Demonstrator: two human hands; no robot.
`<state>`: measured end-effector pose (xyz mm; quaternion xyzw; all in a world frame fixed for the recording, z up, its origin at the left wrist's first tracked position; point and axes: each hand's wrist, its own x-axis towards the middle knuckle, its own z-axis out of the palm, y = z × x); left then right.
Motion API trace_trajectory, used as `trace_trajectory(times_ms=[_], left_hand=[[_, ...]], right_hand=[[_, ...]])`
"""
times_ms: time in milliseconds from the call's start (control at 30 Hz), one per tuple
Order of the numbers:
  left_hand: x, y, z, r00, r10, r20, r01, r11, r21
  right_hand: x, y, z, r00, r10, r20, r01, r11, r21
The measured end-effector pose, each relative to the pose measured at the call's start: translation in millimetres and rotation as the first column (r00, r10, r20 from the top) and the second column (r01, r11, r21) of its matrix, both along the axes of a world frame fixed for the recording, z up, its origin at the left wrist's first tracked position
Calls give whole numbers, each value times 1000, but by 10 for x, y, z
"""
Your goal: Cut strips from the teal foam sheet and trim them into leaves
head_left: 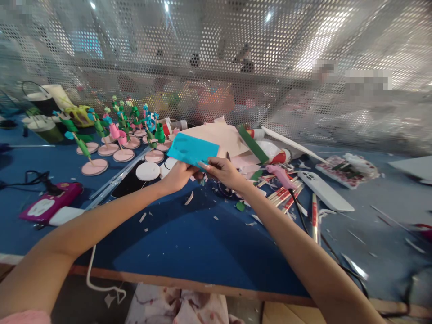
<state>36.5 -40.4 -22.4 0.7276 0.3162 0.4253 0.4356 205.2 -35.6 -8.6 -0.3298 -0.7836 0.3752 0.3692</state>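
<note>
Both my hands hold a turquoise foam sheet (192, 149) up over the blue table (189, 252). My left hand (178, 174) grips the sheet's lower left edge with its fingers closed. At the sheet's lower right corner, my right hand (222, 171) pinches it; something dark, perhaps scissors, shows under that hand, but I cannot make it out. Small white scraps (189, 198) lie on the table below my hands.
Several foam flowers on pink round bases (114, 135) stand at the back left. A black phone (130, 182), a white disc (147, 171), a pink glue gun (281, 176), red-white sticks (286, 195), a white phone case (326, 191) and beige sheets (219, 135) lie around. A perforated metal screen (236, 67) rises behind.
</note>
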Motion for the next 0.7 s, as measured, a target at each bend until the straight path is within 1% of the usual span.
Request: trace_trajectory(times_ms=[100, 200, 267, 333, 400, 467, 500, 567, 700], left_hand=[[-14, 8, 12, 993, 41, -114, -40, 999, 4], [-17, 10, 34, 983, 49, -176, -52, 999, -15], [-20, -6, 61, 984, 29, -177, -36, 999, -37], [-31, -35, 89, 990, 12, -138, -17, 999, -37], [-48, -62, 99, 998, 16, -68, -16, 1000, -5], [-60, -74, 82, 999, 20, 37, -21, 1000, 11], [-60, -71, 65, 995, 20, 93, -20, 1000, -2], [-48, -55, 29, 982, 41, 183, -30, 998, -63], [6, -36, 21, 959, 141, 244, -87, 972, -219]], right_hand=[[-51, -20, -45, 998, -57, -37, 58, 998, 36], [-73, -23, -71, 996, -45, -77, 44, 999, -9], [-65, -17, -69, 994, -27, -103, 22, 998, -51], [-44, -8, -55, 990, -23, -143, 11, 997, -82], [-23, -2, -36, 984, -38, -176, 22, 995, -94], [-11, -3, -22, 983, -47, -176, 31, 995, -96], [-11, -7, -18, 985, -49, -165, 34, 995, -95], [-21, -17, -20, 990, -47, -134, 35, 995, -89], [-63, -32, -59, 996, -40, -79, 35, 997, -67]])
